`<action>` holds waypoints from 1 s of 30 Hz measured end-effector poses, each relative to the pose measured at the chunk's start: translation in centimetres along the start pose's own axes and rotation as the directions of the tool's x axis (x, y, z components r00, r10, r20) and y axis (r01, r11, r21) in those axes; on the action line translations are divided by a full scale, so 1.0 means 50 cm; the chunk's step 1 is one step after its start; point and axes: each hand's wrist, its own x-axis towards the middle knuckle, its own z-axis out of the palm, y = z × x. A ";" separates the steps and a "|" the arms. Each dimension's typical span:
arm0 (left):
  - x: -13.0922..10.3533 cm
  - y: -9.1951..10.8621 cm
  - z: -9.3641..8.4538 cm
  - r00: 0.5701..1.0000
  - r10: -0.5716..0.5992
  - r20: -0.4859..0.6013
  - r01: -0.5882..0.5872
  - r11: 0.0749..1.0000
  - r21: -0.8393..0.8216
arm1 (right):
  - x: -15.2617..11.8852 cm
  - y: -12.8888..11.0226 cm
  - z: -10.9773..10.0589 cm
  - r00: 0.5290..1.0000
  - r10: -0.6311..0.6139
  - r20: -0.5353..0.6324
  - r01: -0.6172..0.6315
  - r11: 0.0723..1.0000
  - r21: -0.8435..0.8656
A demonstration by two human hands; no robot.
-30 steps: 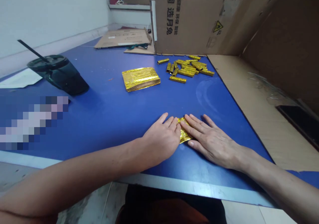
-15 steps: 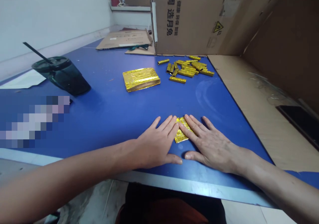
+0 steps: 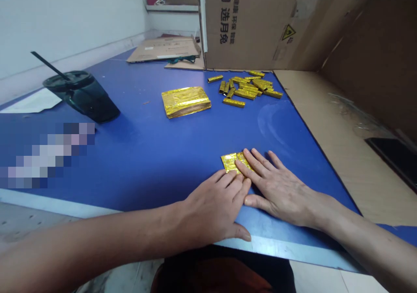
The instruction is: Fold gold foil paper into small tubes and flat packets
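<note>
1. Tall brown cardboard (image 3: 257, 37): big dark letters (image 3: 225, 14) run down it — "调 选月兔". More print above is cut off.
2. Just right of those, on the same cardboard, small letters (image 3: 233, 19) say "健康 环保 智能".
3. A yellow triangle sign (image 3: 289, 32) sits there too — marks (image 3: 291, 40) beside it are too tiny to read.
4. The flat cardboard (image 3: 169, 50)'s pale label (image 3: 149, 48) is too blurry.

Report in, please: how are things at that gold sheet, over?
Left grip at gold sheet's near side. Right grip flat over its right part. Sheet partly covered. Gold stack, gold tubes farther off.
</note>
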 end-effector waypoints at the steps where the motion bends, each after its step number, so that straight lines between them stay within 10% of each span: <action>1: 0.003 -0.002 0.003 1.000 0.003 -0.020 -0.003 1.000 -0.006 | 0.000 0.001 -0.003 1.000 0.002 0.011 -0.002 1.000 0.012; 22: 0.024 -0.049 0.002 0.990 0.129 0.057 -0.114 0.970 -0.217 | -0.011 0.033 -0.036 0.988 0.102 -0.114 -0.098 0.994 0.042; 30: 0.025 -0.058 -0.001 0.986 0.154 0.063 -0.128 0.945 -0.300 | -0.004 0.038 -0.022 0.989 -0.085 -0.120 0.108 0.974 0.197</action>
